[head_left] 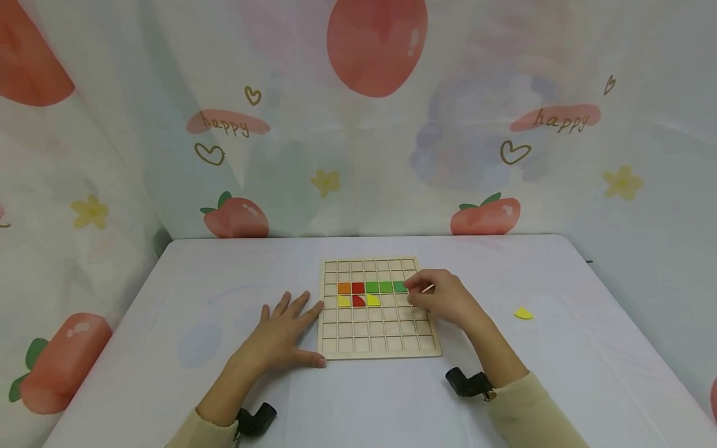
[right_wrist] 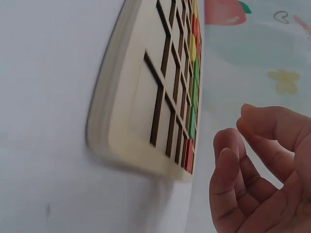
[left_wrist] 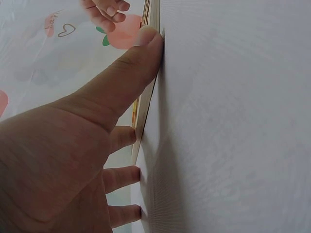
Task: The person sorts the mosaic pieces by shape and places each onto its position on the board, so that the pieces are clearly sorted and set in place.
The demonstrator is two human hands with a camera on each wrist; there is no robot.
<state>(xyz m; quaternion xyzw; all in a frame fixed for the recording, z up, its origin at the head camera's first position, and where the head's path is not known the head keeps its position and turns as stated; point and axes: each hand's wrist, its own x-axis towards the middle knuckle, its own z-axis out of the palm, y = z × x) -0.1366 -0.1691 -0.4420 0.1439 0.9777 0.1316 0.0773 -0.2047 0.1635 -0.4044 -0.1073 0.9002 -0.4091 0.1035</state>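
A pale wooden grid board (head_left: 392, 345) lies on the table with coloured tiles in two of its rows. The upper row has an orange tile (head_left: 344, 288), a red tile (head_left: 358, 288) and several green tiles (head_left: 386, 287). At that row's right end, another red tile (right_wrist: 188, 155) shows in the right wrist view. Below sit yellow and red curved pieces (head_left: 358, 301). My left hand (head_left: 280, 339) spreads its fingers, thumb and a fingertip against the board's left side. My right hand (head_left: 442, 295) hovers by the board's right side, fingers loosely bent and apart, nothing seen between them.
A loose yellow curved piece (head_left: 523, 313) lies on the white tabletop (head_left: 560, 373) to the right of the board. A printed cloth (head_left: 358, 155) hangs behind the table. Black wrist cameras (head_left: 467, 382) sit at both wrists.
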